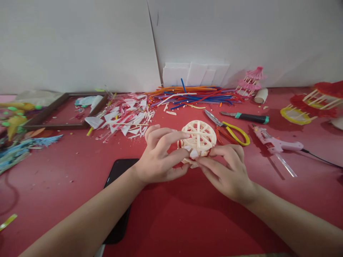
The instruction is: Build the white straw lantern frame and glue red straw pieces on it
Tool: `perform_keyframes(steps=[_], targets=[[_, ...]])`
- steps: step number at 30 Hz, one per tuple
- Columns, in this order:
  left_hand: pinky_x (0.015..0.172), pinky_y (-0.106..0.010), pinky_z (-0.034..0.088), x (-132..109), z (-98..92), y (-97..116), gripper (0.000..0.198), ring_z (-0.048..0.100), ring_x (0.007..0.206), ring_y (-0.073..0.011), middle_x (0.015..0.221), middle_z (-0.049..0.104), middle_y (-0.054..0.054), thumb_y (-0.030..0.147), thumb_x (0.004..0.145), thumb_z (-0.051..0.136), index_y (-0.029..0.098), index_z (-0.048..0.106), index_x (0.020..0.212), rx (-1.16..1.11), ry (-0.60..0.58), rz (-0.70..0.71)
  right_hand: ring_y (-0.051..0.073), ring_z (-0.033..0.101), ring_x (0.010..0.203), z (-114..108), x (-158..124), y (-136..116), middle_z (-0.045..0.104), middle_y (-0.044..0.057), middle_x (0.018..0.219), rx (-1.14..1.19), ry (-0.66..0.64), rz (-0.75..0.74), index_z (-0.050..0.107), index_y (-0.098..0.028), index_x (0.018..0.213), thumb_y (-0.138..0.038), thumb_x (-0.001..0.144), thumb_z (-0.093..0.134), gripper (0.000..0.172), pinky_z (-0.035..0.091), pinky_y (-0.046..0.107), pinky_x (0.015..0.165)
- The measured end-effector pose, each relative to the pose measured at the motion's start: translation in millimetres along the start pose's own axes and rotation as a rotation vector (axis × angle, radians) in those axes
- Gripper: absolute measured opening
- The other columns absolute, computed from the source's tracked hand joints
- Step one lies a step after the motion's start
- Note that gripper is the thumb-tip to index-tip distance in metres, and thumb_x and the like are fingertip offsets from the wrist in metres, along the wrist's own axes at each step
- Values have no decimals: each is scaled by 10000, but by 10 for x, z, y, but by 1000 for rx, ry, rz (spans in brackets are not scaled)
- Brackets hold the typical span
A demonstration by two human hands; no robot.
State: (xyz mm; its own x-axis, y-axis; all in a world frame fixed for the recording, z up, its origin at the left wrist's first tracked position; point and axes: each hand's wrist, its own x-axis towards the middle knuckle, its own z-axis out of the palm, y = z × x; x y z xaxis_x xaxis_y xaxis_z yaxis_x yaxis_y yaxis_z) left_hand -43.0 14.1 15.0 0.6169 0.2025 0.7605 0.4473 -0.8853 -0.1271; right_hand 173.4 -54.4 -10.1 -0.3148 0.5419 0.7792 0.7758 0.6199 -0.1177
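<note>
A small round cream model [199,137], wheel-shaped with spokes on top, sits on the red table [171,214] at the centre. My left hand [159,157] grips its left side with curled fingers. My right hand [227,171] pinches its lower front edge, where a small white piece shows between the fingertips. Both hands are closed on the model.
A black phone [120,171] lies under my left forearm. Scissors with yellow handles [232,132], a craft knife [248,117] and a pink glue gun [276,144] lie to the right. Coloured straws [193,94], white scraps [125,116], a wooden frame [63,110] and red model pieces [313,103] lie behind.
</note>
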Motion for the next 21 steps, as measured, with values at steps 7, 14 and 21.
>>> perform_keyframes(steps=[7,14,21], targets=[[928,-500,400,-17,-12,-14,210,463,1067,-289,1213,584,-89,347,754,755,255,620,887,43,-38,-25,188,559,895,-20,-21,38,599,61,995,20,-24,-10,699,-205,1048,-130,850,695,212,417,370,821],[966,-492,389,-40,26,-3,159,473,1099,-277,1274,578,-82,302,786,738,238,600,834,47,-49,-33,191,555,911,-52,-12,47,575,70,1013,61,-47,-13,697,-177,1051,-191,853,701,198,421,375,840],[975,-490,358,-25,8,31,164,473,1079,-274,1239,575,-79,312,772,747,235,609,815,57,-24,-2,183,557,905,-36,-21,50,581,61,988,108,-48,14,696,-183,1069,-171,877,674,194,416,370,826]])
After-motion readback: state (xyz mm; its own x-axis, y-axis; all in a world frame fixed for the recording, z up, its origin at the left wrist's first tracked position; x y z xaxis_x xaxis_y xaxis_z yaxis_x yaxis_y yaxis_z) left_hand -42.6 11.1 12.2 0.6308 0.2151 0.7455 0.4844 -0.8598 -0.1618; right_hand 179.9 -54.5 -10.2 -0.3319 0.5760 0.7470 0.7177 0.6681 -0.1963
